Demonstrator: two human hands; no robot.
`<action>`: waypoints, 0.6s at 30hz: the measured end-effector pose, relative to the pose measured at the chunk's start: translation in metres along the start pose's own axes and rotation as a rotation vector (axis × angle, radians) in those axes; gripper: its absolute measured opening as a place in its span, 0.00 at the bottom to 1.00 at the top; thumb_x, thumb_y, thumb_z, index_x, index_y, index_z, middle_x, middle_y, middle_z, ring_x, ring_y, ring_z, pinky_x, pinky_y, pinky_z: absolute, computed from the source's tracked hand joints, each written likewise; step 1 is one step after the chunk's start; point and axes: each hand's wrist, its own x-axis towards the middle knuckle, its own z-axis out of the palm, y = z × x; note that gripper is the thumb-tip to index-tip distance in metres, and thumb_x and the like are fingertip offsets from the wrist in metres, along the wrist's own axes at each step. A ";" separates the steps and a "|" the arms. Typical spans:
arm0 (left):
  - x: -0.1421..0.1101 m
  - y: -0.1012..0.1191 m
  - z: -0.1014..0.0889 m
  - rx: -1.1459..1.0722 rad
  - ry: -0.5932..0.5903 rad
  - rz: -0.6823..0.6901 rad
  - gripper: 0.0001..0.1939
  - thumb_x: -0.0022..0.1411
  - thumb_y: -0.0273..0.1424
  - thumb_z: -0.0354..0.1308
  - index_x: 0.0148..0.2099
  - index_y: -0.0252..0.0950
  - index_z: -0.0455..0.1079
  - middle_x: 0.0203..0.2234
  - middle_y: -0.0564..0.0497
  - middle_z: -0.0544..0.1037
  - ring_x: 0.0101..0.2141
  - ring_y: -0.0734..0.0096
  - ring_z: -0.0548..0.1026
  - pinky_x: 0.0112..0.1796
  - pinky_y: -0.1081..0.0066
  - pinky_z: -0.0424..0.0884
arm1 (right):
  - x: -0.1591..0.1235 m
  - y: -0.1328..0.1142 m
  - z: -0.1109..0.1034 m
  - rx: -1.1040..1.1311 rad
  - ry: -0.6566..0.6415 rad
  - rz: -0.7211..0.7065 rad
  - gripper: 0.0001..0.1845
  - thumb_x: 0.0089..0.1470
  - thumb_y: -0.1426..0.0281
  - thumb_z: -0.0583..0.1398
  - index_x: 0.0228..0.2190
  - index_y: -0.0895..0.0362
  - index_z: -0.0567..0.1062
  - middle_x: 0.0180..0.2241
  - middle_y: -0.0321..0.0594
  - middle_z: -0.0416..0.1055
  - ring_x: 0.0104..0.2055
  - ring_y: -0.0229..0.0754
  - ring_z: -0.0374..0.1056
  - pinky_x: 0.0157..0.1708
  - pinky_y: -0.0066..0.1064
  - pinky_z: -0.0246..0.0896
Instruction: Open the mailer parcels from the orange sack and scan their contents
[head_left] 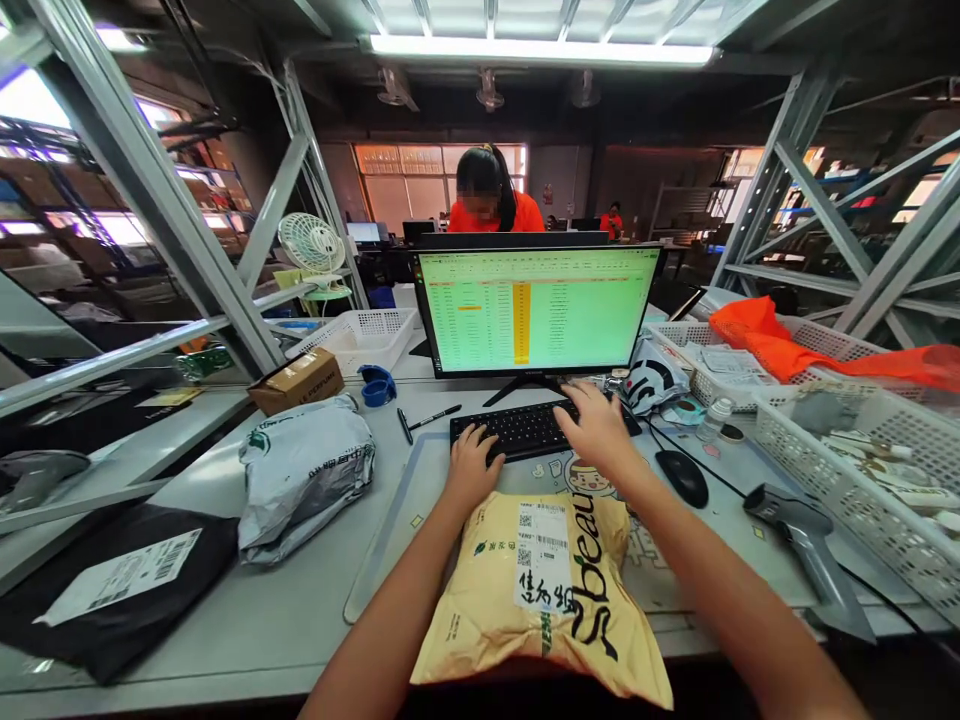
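Both L hand [474, 472] & R hand [598, 428] rest, fingers open, on kybd [529, 428] at 12 o'clock; yellow pkg [487, 610] at 6 looks light, soft, prob. slick: grip side edges.

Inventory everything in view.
keyboard: 1, black, centre
monitor: 1, black, behind keyboard
mouse: 1, black, keyboard's right
scanner: 1, grey, front right
padded parcel: 1, yellow, front
plastic parcel: 1, grey, left
parcel bag: 1, black, far left
printed bag: 1, black-and-white, monitor's right
carton: 1, brown, back left
pens: 2, dark, keyboard's left
small object: 1, blue, beside carton
baskets: 3+, white, both sides
cloth: 1, orange, back right
bottle: 1, clear, behind mouse
fan: 1, white, background
people: 2+, orange tops, background
desk: 1, grey, below
left hand: 1, bare, over keyboard
right hand: 1, bare, over keyboard
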 end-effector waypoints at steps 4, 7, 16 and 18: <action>-0.002 0.007 -0.013 -0.137 -0.271 0.129 0.21 0.68 0.44 0.51 0.53 0.39 0.77 0.53 0.45 0.79 0.56 0.54 0.72 0.59 0.55 0.64 | -0.088 0.078 -0.062 -0.067 -0.169 0.119 0.27 0.63 0.53 0.51 0.51 0.57 0.76 0.54 0.51 0.74 0.57 0.57 0.68 0.60 0.55 0.57; -0.004 0.011 -0.015 -0.211 -0.477 0.176 0.27 0.61 0.50 0.58 0.53 0.37 0.77 0.50 0.44 0.81 0.49 0.55 0.77 0.50 0.62 0.70 | -0.169 0.118 -0.077 -0.042 -0.196 0.380 0.30 0.61 0.51 0.50 0.49 0.58 0.78 0.51 0.52 0.76 0.52 0.58 0.72 0.53 0.51 0.67; -0.013 0.028 -0.023 -0.288 -0.672 0.079 0.26 0.53 0.55 0.60 0.32 0.35 0.78 0.28 0.50 0.81 0.29 0.64 0.76 0.27 0.71 0.65 | -0.243 0.139 -0.030 -0.061 0.052 0.284 0.29 0.60 0.49 0.50 0.45 0.58 0.78 0.47 0.52 0.76 0.52 0.58 0.70 0.54 0.51 0.65; -0.015 0.029 -0.028 -0.300 -0.630 0.035 0.25 0.51 0.55 0.61 0.30 0.35 0.75 0.25 0.52 0.79 0.26 0.66 0.73 0.25 0.71 0.63 | -0.229 0.142 -0.018 -0.131 -0.006 0.250 0.31 0.60 0.52 0.49 0.50 0.61 0.75 0.52 0.54 0.73 0.55 0.58 0.67 0.54 0.52 0.65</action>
